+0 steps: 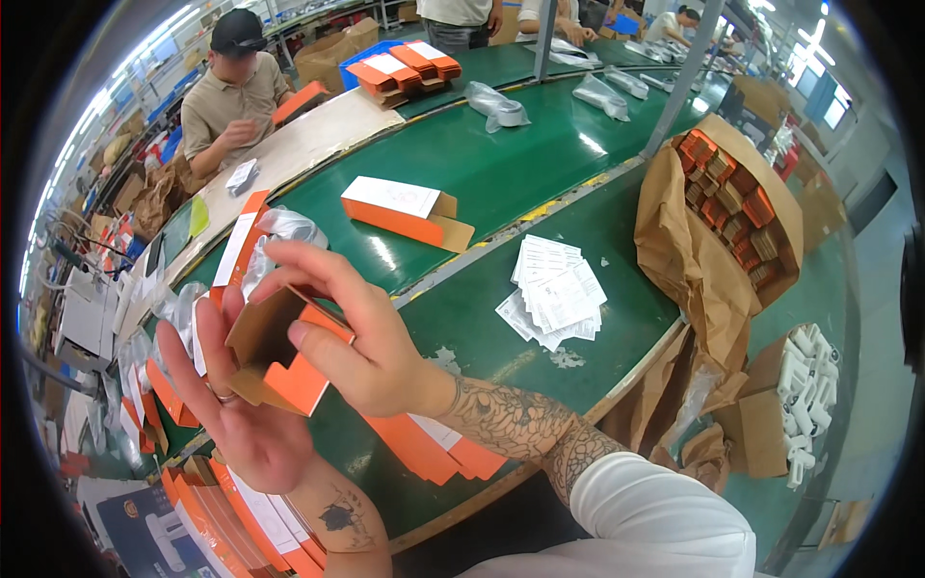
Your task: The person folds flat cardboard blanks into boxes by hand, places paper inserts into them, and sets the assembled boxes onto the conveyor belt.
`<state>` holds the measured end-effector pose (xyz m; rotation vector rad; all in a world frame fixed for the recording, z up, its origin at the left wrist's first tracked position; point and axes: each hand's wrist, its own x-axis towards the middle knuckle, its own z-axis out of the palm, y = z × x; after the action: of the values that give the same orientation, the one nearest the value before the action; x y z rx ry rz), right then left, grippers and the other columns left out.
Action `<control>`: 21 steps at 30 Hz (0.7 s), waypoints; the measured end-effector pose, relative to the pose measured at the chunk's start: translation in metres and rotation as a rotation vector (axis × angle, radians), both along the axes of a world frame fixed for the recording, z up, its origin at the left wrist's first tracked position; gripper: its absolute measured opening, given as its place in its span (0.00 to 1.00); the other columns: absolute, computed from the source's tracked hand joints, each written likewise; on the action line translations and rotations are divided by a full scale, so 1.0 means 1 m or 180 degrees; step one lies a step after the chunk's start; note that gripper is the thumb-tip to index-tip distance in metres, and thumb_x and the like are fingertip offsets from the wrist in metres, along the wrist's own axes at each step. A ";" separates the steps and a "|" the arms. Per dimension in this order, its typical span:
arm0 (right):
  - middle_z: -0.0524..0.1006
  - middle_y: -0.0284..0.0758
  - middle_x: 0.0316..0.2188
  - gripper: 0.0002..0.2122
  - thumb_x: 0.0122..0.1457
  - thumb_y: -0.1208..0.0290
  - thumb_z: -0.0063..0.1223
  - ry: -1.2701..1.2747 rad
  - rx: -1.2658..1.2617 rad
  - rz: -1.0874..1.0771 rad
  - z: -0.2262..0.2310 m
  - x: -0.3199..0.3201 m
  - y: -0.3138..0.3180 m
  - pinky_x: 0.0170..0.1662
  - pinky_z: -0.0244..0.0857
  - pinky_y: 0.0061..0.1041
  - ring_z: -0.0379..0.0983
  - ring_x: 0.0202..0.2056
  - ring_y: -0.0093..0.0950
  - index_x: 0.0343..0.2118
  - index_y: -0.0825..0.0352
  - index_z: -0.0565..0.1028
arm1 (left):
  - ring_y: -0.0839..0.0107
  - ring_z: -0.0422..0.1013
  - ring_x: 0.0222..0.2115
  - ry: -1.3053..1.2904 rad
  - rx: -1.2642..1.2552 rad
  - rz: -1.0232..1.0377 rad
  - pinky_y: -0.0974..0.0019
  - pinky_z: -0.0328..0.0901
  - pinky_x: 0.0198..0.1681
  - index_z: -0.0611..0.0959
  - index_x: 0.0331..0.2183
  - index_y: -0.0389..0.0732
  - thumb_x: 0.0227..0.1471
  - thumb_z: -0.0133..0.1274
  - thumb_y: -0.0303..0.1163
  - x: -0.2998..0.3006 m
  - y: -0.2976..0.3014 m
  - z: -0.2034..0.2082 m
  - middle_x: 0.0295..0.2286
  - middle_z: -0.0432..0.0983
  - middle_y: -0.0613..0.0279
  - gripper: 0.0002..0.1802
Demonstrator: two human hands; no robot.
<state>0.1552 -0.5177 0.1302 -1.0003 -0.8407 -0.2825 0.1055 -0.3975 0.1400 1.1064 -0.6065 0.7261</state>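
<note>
A small orange carton [301,381], brown inside, is tilted with its open end and flaps toward me. My right hand [356,352] grips it, with the thumb on its orange side and the fingers over the top edge. My left hand [252,438] has its fingers stretched out and apart, palm turned up, along the carton's left and lower side; whether it bears any weight is unclear. Below my right wrist, flat orange cartons [424,448] lie on the green bench. The carton's far end is hidden.
An orange-and-white carton [405,207] with open flaps lies on the green belt [462,154], near plastic-wrapped parts [496,106]. White leaflets [554,294] are piled on the bench. At right stand a paper-lined box of orange cartons [694,241] and a box of white fittings [805,395]. A co-worker [231,101] sits opposite.
</note>
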 end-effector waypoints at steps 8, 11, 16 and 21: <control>0.75 0.41 0.43 0.18 0.56 0.82 0.42 -0.0101 -0.0212 -0.0670 -0.001 0.000 0.004 0.49 0.67 0.28 0.74 0.43 0.32 0.51 0.73 0.70 | 0.54 0.53 0.63 0.0361 0.0381 0.1069 0.54 0.53 0.64 0.53 0.63 0.33 0.61 0.37 0.26 0.011 -0.024 0.002 0.62 0.53 0.41 0.30; 0.75 0.41 0.43 0.17 0.59 0.78 0.44 -0.0306 -0.0284 -0.0612 0.002 0.002 0.001 0.48 0.66 0.27 0.73 0.44 0.32 0.51 0.73 0.70 | 0.57 0.58 0.61 0.0772 0.0285 0.0923 0.55 0.55 0.63 0.56 0.62 0.32 0.60 0.37 0.25 0.005 -0.026 0.002 0.60 0.57 0.41 0.29; 0.75 0.41 0.44 0.15 0.61 0.76 0.44 -0.0335 -0.0243 -0.0074 0.003 0.009 -0.001 0.49 0.65 0.25 0.71 0.46 0.30 0.51 0.73 0.71 | 0.58 0.61 0.59 0.0787 0.0137 0.0841 0.57 0.57 0.61 0.60 0.60 0.33 0.60 0.40 0.27 0.009 -0.015 -0.004 0.59 0.59 0.40 0.27; 0.75 0.40 0.44 0.12 0.59 0.82 0.43 0.0189 -0.0165 0.0221 0.001 0.009 -0.004 0.48 0.64 0.25 0.71 0.44 0.28 0.44 0.72 0.75 | 0.52 0.59 0.60 0.0144 0.0776 0.0591 0.53 0.57 0.61 0.73 0.48 0.39 0.59 0.44 0.28 0.014 0.000 -0.014 0.59 0.59 0.38 0.15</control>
<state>0.1641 -0.5220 0.1317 -1.0209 -0.8306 -0.1716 0.1192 -0.3977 0.1263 1.4150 -0.5686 0.7989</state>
